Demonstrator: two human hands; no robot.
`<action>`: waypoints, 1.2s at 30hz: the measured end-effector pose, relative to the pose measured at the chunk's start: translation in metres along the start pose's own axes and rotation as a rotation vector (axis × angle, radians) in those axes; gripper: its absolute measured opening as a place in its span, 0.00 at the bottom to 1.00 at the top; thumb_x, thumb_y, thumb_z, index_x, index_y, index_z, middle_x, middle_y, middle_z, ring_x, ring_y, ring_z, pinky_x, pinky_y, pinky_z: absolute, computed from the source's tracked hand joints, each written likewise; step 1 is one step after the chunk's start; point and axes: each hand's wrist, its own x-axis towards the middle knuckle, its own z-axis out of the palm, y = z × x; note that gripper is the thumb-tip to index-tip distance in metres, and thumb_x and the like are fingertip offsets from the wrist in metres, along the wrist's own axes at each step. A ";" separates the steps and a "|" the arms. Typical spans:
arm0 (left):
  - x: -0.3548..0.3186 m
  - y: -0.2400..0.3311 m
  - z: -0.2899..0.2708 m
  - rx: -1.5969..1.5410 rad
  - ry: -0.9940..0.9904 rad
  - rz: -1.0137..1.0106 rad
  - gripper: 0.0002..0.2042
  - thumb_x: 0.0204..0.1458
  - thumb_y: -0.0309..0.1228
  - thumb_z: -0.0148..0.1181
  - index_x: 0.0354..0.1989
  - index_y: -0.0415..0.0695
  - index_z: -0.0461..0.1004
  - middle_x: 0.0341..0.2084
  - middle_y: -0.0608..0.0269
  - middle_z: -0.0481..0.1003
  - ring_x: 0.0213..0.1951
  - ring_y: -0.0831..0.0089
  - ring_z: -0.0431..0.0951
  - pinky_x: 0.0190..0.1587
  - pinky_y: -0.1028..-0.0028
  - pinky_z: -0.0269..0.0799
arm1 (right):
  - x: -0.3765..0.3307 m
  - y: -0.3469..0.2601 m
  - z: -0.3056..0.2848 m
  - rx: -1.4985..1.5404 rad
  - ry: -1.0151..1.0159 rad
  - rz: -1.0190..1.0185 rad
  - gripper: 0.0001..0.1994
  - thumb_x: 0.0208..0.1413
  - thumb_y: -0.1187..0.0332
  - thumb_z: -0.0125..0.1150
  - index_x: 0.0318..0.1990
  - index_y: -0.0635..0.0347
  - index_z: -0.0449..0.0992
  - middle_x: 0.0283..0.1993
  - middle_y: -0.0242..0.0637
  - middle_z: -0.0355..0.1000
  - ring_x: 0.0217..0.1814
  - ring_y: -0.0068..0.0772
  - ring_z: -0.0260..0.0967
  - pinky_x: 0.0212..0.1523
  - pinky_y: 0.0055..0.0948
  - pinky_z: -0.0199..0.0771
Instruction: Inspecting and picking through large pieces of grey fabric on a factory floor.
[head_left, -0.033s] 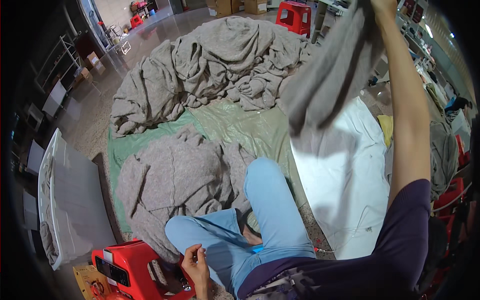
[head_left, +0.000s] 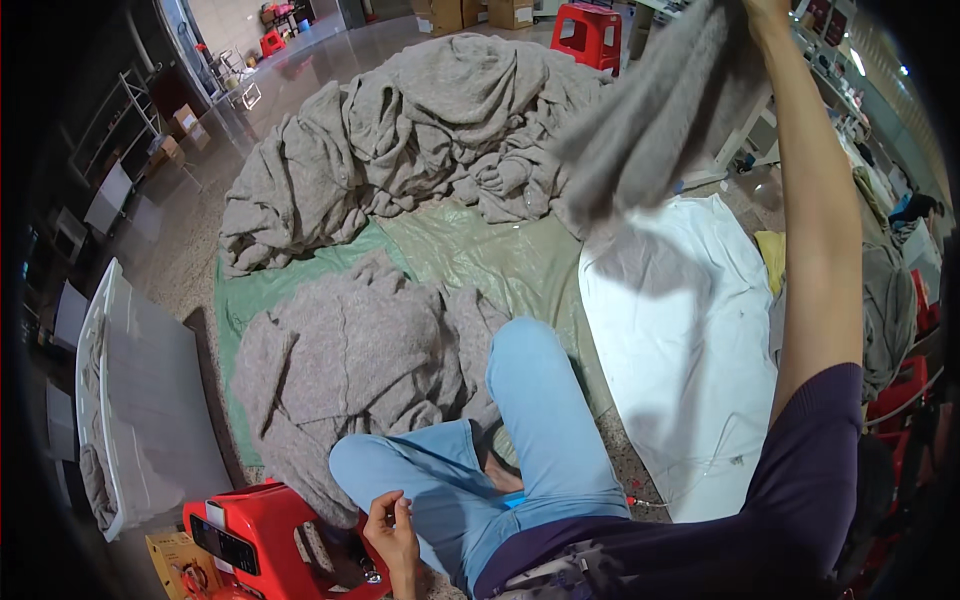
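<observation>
My right hand (head_left: 766,14), arm stretched up at the top right, grips a grey knit garment (head_left: 660,130). The garment hangs down and leftward from it, blurred by motion, above a white sheet (head_left: 690,350) on the floor. Only part of this hand shows at the picture's upper edge. Low by my left thigh is my left hand (head_left: 393,535), fingers loosely curled in, with nothing visible between them. Beside my knees, a heap of grey-beige knit garments (head_left: 350,330) lies on a green sheet (head_left: 235,300).
A large pile of grey knits (head_left: 440,110) curves across the far side. At left stands a translucent plastic bin (head_left: 160,400). A red stool (head_left: 270,530) with a phone (head_left: 225,545) is by my left hand; another red stool (head_left: 588,38) stands beyond the pile.
The garment in my right hand has swung up and to the left, its lower end now higher above the white sheet. My left hand stays in place.
</observation>
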 end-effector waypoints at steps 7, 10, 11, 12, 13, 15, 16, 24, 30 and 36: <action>-0.004 0.003 0.017 0.111 -0.091 -0.044 0.04 0.54 0.23 0.56 0.35 0.36 0.74 0.27 0.62 0.76 0.30 0.77 0.75 0.32 0.79 0.71 | -0.087 0.036 0.032 -0.101 -0.611 0.292 0.16 0.52 0.66 0.56 0.46 0.65 0.73 0.29 0.40 0.75 0.24 0.24 0.72 0.27 0.27 0.73; 0.002 -0.001 0.012 0.254 -0.006 0.186 0.04 0.53 0.23 0.57 0.35 0.36 0.74 0.26 0.61 0.76 0.30 0.74 0.75 0.32 0.77 0.71 | -0.213 0.040 0.037 -0.163 -0.813 0.108 0.14 0.53 0.58 0.56 0.37 0.59 0.78 0.23 0.43 0.75 0.28 0.37 0.75 0.32 0.35 0.72; 0.009 -0.005 0.006 0.302 0.057 0.247 0.04 0.52 0.23 0.57 0.34 0.36 0.74 0.27 0.60 0.75 0.32 0.71 0.75 0.33 0.74 0.71 | -0.271 0.033 0.024 -0.091 -0.847 -0.109 0.13 0.54 0.59 0.55 0.35 0.61 0.78 0.21 0.43 0.73 0.25 0.37 0.73 0.30 0.35 0.70; 0.016 -0.011 0.000 0.315 0.133 0.295 0.04 0.51 0.24 0.57 0.34 0.37 0.74 0.28 0.60 0.74 0.33 0.71 0.74 0.33 0.74 0.71 | -0.325 0.019 0.018 0.070 -1.044 0.032 0.13 0.55 0.61 0.54 0.36 0.62 0.78 0.24 0.44 0.73 0.25 0.36 0.71 0.29 0.34 0.69; 0.026 -0.019 -0.009 0.359 0.204 0.314 0.03 0.51 0.22 0.57 0.34 0.38 0.73 0.31 0.59 0.72 0.34 0.71 0.74 0.34 0.74 0.72 | -0.371 0.005 0.003 0.042 -1.317 0.189 0.13 0.55 0.63 0.54 0.41 0.62 0.77 0.29 0.46 0.74 0.27 0.34 0.70 0.29 0.33 0.68; 0.049 -0.040 -0.024 0.359 0.372 0.300 0.05 0.48 0.19 0.58 0.33 0.39 0.74 0.32 0.55 0.72 0.36 0.60 0.73 0.37 0.69 0.69 | -0.463 -0.037 -0.028 0.279 -1.219 0.123 0.12 0.51 0.70 0.59 0.42 0.63 0.77 0.31 0.43 0.75 0.30 0.32 0.72 0.35 0.28 0.72; 0.060 -0.052 -0.031 0.374 0.434 0.320 0.06 0.47 0.19 0.58 0.34 0.39 0.74 0.32 0.55 0.72 0.38 0.59 0.72 0.39 0.68 0.68 | -0.492 -0.056 -0.046 0.368 -1.304 0.305 0.13 0.50 0.72 0.59 0.45 0.61 0.76 0.44 0.46 0.74 0.43 0.38 0.72 0.47 0.32 0.70; 0.127 -0.111 -0.043 0.577 0.738 0.106 0.34 0.43 0.32 0.67 0.60 0.40 0.58 0.57 0.39 0.58 0.58 0.43 0.58 0.61 0.55 0.54 | -0.566 -0.160 -0.105 0.151 -1.106 -0.041 0.18 0.50 0.70 0.58 0.51 0.54 0.73 0.69 0.52 0.49 0.71 0.62 0.41 0.68 0.51 0.42; 0.173 -0.119 -0.062 0.861 1.015 -0.107 0.33 0.40 0.43 0.69 0.55 0.42 0.65 0.50 0.45 0.68 0.56 0.51 0.64 0.58 0.54 0.56 | -0.568 -0.159 -0.107 0.097 -1.147 -0.062 0.18 0.49 0.72 0.58 0.50 0.54 0.73 0.69 0.51 0.49 0.71 0.60 0.40 0.67 0.51 0.44; 0.179 -0.088 -0.090 -0.110 0.662 0.033 0.06 0.48 0.29 0.64 0.31 0.43 0.74 0.20 0.74 0.69 0.25 0.81 0.64 0.27 0.77 0.55 | -0.566 -0.170 -0.101 0.081 -1.109 -0.040 0.18 0.49 0.72 0.58 0.51 0.55 0.72 0.67 0.51 0.51 0.71 0.61 0.41 0.67 0.51 0.44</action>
